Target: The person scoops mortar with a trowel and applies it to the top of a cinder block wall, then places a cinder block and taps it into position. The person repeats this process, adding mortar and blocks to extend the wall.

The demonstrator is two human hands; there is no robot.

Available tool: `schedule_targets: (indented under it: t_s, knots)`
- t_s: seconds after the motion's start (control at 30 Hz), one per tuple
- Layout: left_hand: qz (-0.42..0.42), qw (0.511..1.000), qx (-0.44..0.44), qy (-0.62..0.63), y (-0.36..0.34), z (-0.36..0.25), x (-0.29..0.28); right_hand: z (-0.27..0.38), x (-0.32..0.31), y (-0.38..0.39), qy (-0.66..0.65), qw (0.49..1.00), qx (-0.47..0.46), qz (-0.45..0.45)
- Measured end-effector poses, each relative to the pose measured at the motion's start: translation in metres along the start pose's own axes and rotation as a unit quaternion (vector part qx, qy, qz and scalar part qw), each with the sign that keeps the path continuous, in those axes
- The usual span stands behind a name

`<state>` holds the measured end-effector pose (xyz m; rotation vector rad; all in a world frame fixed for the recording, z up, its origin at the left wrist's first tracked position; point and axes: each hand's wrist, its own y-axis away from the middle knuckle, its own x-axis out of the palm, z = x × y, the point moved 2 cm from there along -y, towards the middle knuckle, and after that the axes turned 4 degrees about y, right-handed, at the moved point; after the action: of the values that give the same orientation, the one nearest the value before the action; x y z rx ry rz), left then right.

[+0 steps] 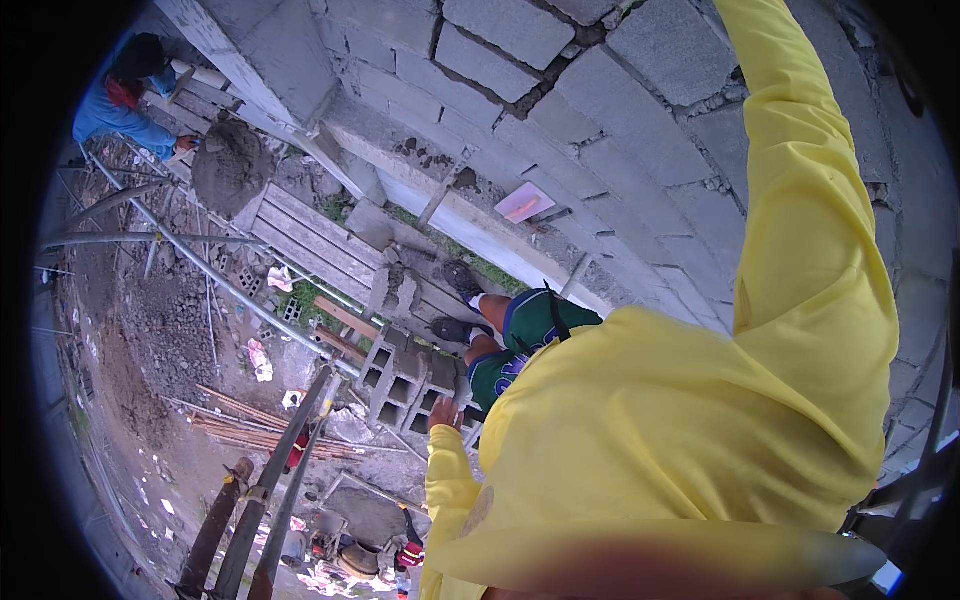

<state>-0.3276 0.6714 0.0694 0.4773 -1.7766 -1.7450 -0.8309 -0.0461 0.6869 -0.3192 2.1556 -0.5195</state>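
The left hand [445, 412], just below the middle of the frame, lies with its fingers on the edge of a stack of grey hollow blocks [408, 366]; whether its grip is clenched on a block or only resting there, I cannot tell. The right arm [800, 190] stretches up to the top edge at upper right, its hand out of the frame, so the state of that grip cannot be told.

Just above the blocks, near the centre, are the person's dark shoes [455, 328] and green shorts [530, 325]. A plank platform [315, 245] runs from there toward the upper left, where a heap of wet mortar [232, 165] sits beside a co-worker in blue [105, 115], whose hand is next to it. A pink, flat rectangular tool with an orange handle [525, 203] lies against the block wall [615, 145], which fills the upper middle and right. Metal poles [205, 262] cross the left side; long wooden strips [265, 432] lie on the ground at lower left.
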Motion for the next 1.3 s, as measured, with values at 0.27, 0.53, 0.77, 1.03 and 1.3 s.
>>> schedule_targets:
  t_s: [0.27,0.53,0.77,1.03,1.3]
  knots:
    - [0.051,0.997,0.004,0.057,0.012,0.005,0.044,0.082,0.033,0.18,0.044,0.961,-0.268,-0.062]
    - [0.015,0.988,0.001,0.156,-0.003,0.013,0.017,0.044,0.077,0.171,0.028,0.975,-0.198,-0.094]
    - [-0.024,0.997,0.012,0.069,-0.001,0.019,-0.005,0.061,0.083,0.178,0.025,0.977,-0.188,-0.097]
    - [0.016,0.999,0.026,0.022,-0.025,0.056,-0.021,0.074,0.051,0.192,0.085,0.981,-0.172,-0.031]
    - [0.042,0.993,0.041,0.101,-0.025,0.06,-0.017,0.066,0.059,0.196,0.141,0.981,-0.127,0.047]
